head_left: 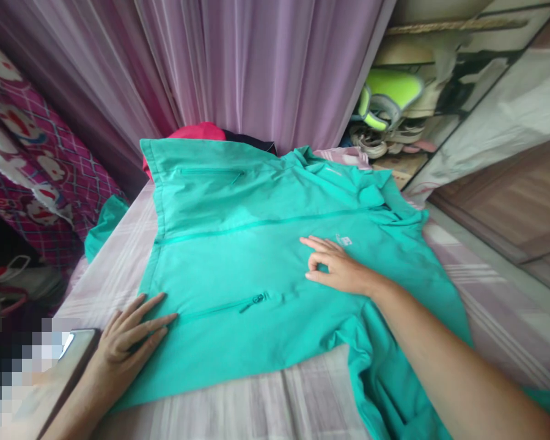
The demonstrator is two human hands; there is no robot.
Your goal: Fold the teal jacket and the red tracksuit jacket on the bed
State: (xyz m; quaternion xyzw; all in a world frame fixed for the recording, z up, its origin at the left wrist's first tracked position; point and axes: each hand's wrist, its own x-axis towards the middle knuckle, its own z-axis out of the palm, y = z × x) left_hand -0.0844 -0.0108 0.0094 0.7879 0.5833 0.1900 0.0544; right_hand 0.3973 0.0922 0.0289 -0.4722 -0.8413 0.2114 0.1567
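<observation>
A teal zip-up jacket (238,263) lies spread out, front side up, its collar toward the right and its hem toward the left. My left hand (131,333) rests on the hem's near corner, fingers spread and holding nothing. Over the chest, close to a small white logo (346,241), is my right hand (332,266). Its fingers are stretched out and the thumb is apart, with no cloth pinched between them. A pocket zip pull (258,299) lies between my two hands. The near sleeve (371,373) hangs bunched toward me, partly behind my right forearm.
The jacket lies on a checked pale cloth (220,409). Behind it hang purple curtains (266,67), with a red item (199,131) at their foot. Shoes (371,143) sit on a rack at the right. A patterned magenta fabric (36,140) hangs at the left.
</observation>
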